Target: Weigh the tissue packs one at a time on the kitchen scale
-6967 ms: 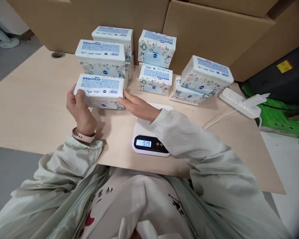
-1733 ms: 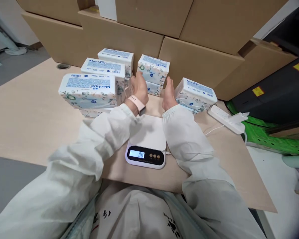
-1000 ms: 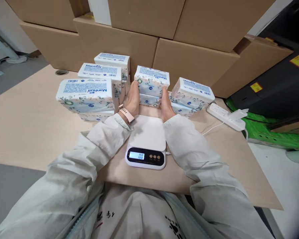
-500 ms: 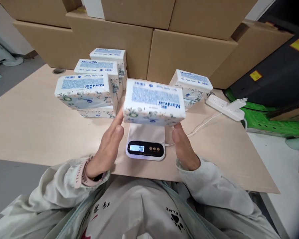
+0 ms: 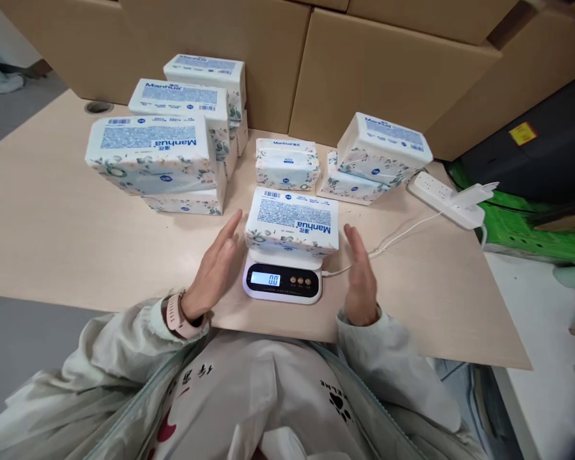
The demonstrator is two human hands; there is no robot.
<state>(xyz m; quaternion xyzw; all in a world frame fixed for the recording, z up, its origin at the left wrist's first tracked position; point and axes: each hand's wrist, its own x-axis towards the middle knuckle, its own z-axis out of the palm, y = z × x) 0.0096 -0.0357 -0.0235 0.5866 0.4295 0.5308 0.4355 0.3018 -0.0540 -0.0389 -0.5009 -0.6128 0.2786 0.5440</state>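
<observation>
A white and blue tissue pack rests on the white scale, whose lit display reads 0.0. My left hand is just left of the pack, fingers stretched out and holding nothing. On the pack's other side, my right hand is upright with its fingers extended, apart from the pack. Directly behind stands another tissue pack. Several more packs are stacked in rows at the left, and a pack lies tilted on a lower one at the right.
Large cardboard boxes line the back of the wooden table. A white power strip lies at the right, with a white cable running to the scale. A green box sits beyond the table's right side.
The tissue pack between my hands has come down onto the scale. Both hands have parted from it. The view has shifted, showing the pack behind the scale.
</observation>
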